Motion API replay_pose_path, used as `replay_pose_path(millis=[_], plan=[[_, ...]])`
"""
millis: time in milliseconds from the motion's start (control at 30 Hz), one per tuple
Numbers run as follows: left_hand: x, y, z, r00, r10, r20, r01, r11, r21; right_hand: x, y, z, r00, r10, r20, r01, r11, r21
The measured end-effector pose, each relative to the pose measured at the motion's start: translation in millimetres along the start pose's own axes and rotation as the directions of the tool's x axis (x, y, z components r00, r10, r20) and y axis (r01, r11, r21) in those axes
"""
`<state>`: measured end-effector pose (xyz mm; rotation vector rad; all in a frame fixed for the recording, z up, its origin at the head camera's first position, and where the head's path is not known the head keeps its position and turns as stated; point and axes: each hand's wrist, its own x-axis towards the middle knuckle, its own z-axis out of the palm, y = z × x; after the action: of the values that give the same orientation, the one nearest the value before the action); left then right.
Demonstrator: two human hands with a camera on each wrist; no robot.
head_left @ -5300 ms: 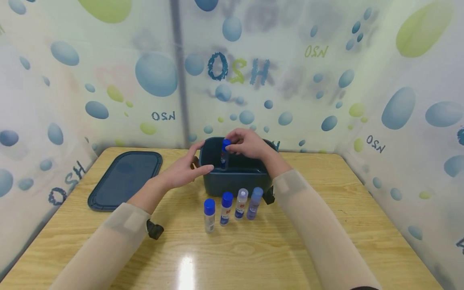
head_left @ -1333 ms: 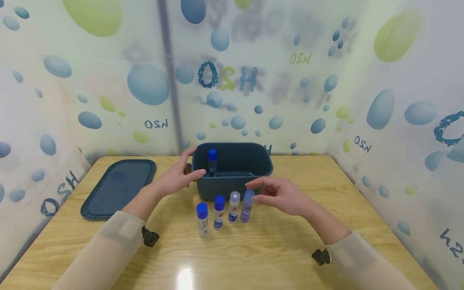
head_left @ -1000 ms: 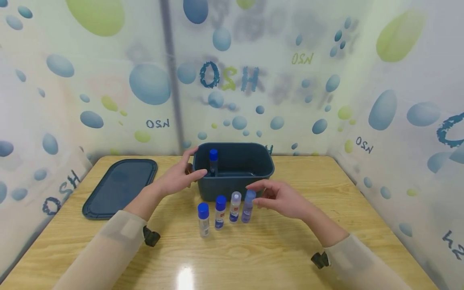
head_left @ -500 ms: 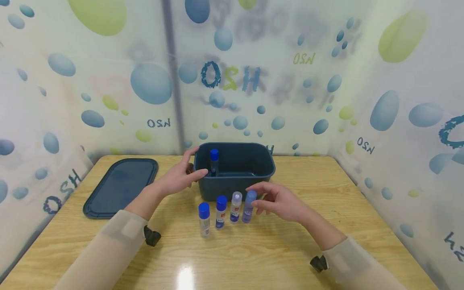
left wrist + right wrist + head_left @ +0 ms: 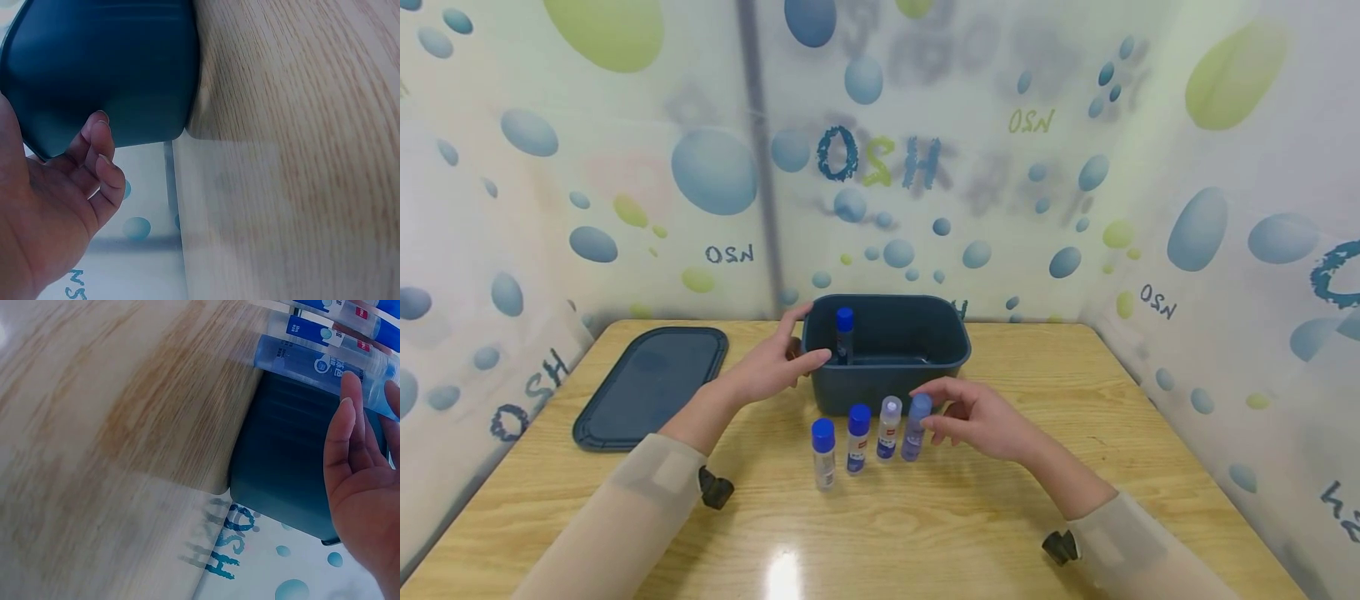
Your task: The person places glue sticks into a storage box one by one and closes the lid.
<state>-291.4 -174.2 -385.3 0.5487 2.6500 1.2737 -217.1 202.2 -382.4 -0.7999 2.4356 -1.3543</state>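
Observation:
My left hand (image 5: 771,362) holds the left end of the dark blue bin (image 5: 887,387), thumb on the front rim and index finger on the back rim. Its other fingers curl loosely outside the wall in the left wrist view. My right hand (image 5: 981,417) pinches the cap of a blue-tinted glue bottle (image 5: 913,442), which stands upright before the bin. To its left stand a clear-capped glue bottle (image 5: 888,433) and two blue-capped ones, one nearer (image 5: 823,458) and one farther (image 5: 858,442). Inside the bin, another blue-capped glue bottle (image 5: 845,333) stands upright at the left.
A dark blue lid (image 5: 651,387) lies flat on the wooden table (image 5: 1000,533), left of the bin. Patterned curtains (image 5: 880,225) enclose the table at the back and sides. A small black wrist camera (image 5: 1060,547) hangs below the right sleeve.
My right hand has released the blue-capped glue bottle inside the bin and moved down to the right. Its thumb and fingers have since drawn in around the tinted bottle's cap. My left hand stays.

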Motion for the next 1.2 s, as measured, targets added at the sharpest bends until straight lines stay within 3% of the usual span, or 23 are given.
replay_pose_path(millis=[667, 1200], plan=[[-1.5, 1.3, 1.2, 1.000, -0.002, -0.002, 0.002, 1.000, 0.000, -11.5, -5.8, -7.0, 0.999, -0.002, -0.053, 0.000, 1.000, -0.026], [-0.1, -0.8, 1.2, 1.000, 0.014, -0.003, -0.014, 1.000, 0.002, -26.3, -23.9, -26.3, 0.985, -0.088, -0.147, 0.081, 0.995, -0.053]])
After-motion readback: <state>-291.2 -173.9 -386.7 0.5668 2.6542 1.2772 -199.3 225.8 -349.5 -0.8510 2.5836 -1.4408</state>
